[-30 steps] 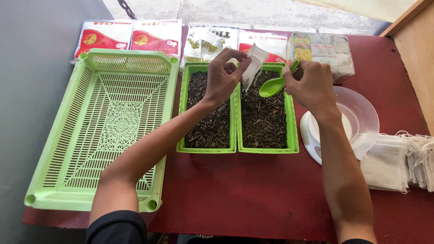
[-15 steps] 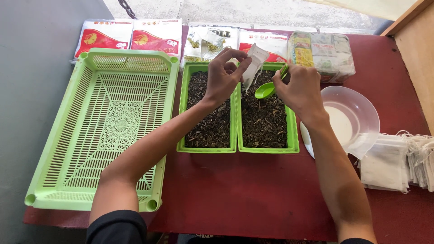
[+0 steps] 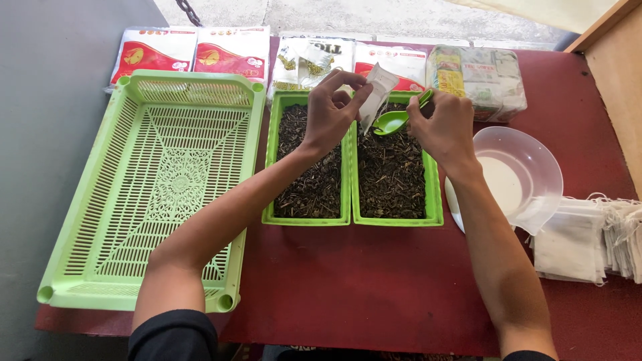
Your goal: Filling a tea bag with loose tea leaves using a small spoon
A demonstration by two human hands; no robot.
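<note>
My left hand [image 3: 329, 110] pinches a small white paper sachet [image 3: 378, 90] and holds it above the two green trays. My right hand [image 3: 443, 130] grips the handle of a green plastic spoon [image 3: 394, 119], whose bowl sits just below the sachet's lower edge. Both hover over the right green tray [image 3: 433, 194], which is full of dark dried leaves. The left green tray [image 3: 269, 167] beside it holds the same dark leaves.
A large light-green slotted basket [image 3: 87, 220] lies at the left. Several sealed packets [image 3: 231, 50] line the table's far edge. A clear bowl [image 3: 535, 164] sits on a white scale at the right, with a stack of white sachets [image 3: 582, 244] beyond it.
My right hand has moved left and slightly up with the spoon, bringing its bowl close under the sachet. My left hand has stayed put.
</note>
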